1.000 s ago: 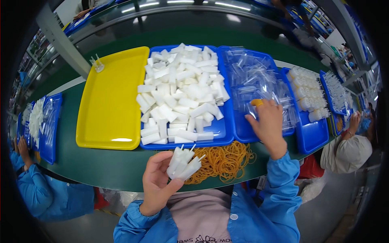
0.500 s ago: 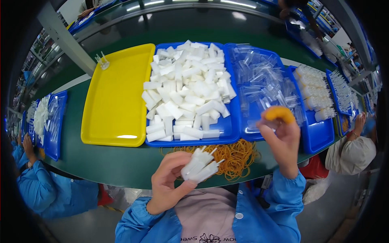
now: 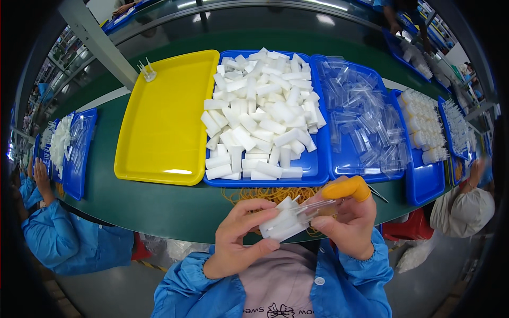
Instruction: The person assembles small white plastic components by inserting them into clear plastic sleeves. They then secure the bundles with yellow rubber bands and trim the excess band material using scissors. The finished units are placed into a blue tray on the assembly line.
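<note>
My left hand (image 3: 241, 236) grips a cluster of white foam blocks (image 3: 282, 225) near the table's front edge, thin prongs sticking out of its far side. A clear plastic tube (image 3: 314, 208) is pinched in my right hand (image 3: 347, 225), whose forefinger wears an orange finger cot (image 3: 347, 188). The tube's left end meets or overlaps the pronged side of the cluster; whether a prong is inside it I cannot tell. Just beyond my hands lie tan rubber bands (image 3: 254, 194), partly hidden by them.
Beyond my hands are a yellow tray (image 3: 164, 122) with a white pronged part (image 3: 148, 73), a blue tray of foam blocks (image 3: 260, 116) and another of clear tubes (image 3: 360, 116). At right, a blue tray (image 3: 421, 185) holds white-and-cream parts. Co-workers sit on both sides.
My right hand has come down and left from the clear-tube tray to the cluster, and the tube now shows in its fingers. My left hand has shifted slightly right with the cluster.
</note>
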